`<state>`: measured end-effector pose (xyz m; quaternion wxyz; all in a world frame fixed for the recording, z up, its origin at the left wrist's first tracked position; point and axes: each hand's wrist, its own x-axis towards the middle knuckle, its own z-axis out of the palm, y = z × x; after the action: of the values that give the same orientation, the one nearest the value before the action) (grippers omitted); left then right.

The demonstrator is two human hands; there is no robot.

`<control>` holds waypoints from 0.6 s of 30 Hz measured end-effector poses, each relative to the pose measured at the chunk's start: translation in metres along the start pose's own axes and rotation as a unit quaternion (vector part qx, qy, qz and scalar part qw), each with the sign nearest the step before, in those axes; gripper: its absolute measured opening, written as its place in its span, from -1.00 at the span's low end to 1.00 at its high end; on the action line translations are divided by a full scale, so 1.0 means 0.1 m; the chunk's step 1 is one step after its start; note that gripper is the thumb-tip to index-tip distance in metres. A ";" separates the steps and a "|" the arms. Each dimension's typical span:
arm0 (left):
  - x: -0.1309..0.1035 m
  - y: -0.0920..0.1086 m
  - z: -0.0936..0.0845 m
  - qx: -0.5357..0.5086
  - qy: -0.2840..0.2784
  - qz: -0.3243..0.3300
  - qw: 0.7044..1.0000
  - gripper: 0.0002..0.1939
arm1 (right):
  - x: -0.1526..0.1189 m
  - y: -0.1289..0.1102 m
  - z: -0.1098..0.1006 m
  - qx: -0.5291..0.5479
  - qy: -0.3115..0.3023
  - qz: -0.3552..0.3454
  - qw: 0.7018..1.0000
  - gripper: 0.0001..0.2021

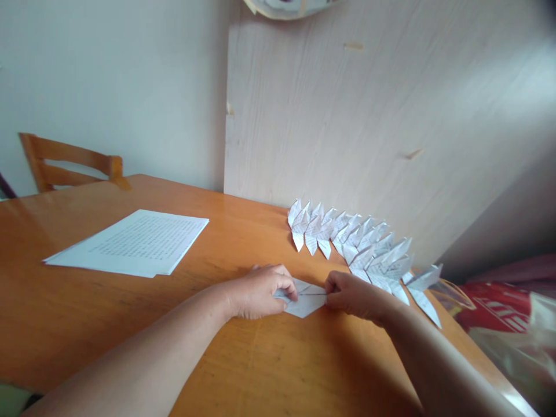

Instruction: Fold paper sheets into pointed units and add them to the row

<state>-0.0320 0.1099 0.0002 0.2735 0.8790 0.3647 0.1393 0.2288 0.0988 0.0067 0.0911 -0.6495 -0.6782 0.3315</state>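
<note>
A folded sheet of paper (305, 298), pale with a dark crease line along its middle, lies on the wooden table between my hands. My left hand (264, 291) grips its left end, with thumb and fingers bent over the paper. At the pointed right end, my right hand (347, 294) pinches the tip between thumb and curled fingers. Parts of the paper are hidden under both hands. Just beyond my right hand stand several folded paper pieces (360, 243), pointed and printed with text, set in rows.
A stack of printed sheets (143, 243) rests on the table (243, 359) to the left. Behind it is a wooden chair (73, 157). A pale board (330, 127) borders the far edge. Red and clear bags (495, 307) sit beyond the right edge.
</note>
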 end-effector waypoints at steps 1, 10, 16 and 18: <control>0.00 0.00 -0.01 0.001 -0.001 0.003 1.000 -0.73 | 0.00 0.02 0.01 0.002 0.004 -0.007 1.000 -0.86; -0.05 0.05 -0.03 0.009 0.004 -0.014 1.000 -0.67 | -0.13 0.00 -0.01 0.056 0.044 -0.026 0.997 -0.92; -0.05 0.08 -0.02 -0.002 0.029 -0.012 0.999 -0.62 | -0.08 -0.01 0.04 0.050 0.176 -0.094 0.979 -0.96; -0.05 0.08 -0.02 -0.008 0.041 -0.014 0.999 -0.61 | -0.03 0.03 0.10 0.028 0.195 -0.114 0.974 -0.96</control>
<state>-0.0316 0.1022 0.0065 0.2677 0.8650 0.3870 0.1744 0.2265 0.0925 -0.0017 0.2774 -0.6171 -0.7074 0.2045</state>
